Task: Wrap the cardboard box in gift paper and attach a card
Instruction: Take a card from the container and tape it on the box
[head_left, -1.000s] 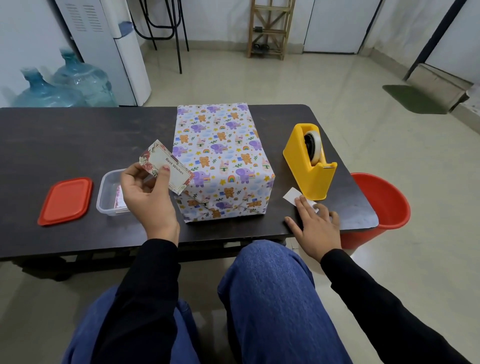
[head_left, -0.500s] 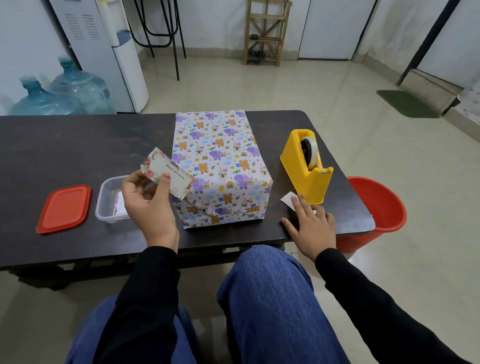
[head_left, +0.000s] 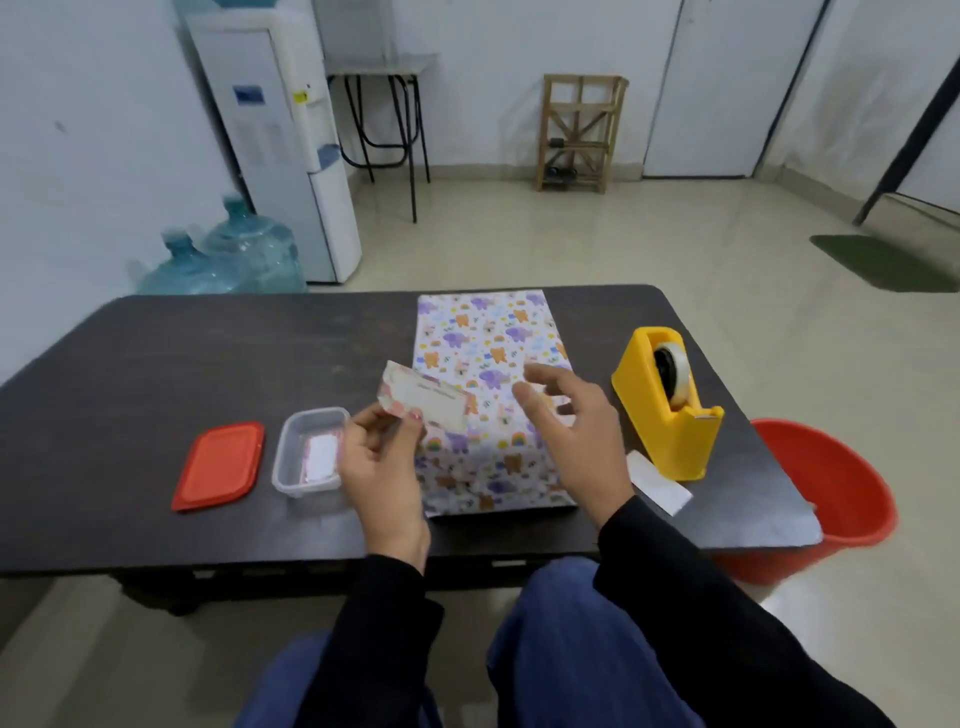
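Centre frame: wrapped box (head_left: 483, 332) on table (head_left: 208, 364), paper on. At its left edge, left hand (head_left: 382, 467) pinches card (head_left: 428, 402) by lower edge. Beside card, right hand (head_left: 571, 436) loose-fingered, holding nothing. Risk: thin pinch lets card bend or land crooked; blur hides whether anything sticky on it.

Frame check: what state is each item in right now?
gift box: wrapped, on the table.
card: pinched by left hand, not yet attached.
right hand: open, over the gift box.
plastic container: open, lid off.
red lid: flat beside the plastic container.
tape dispenser: upright, roll loaded.
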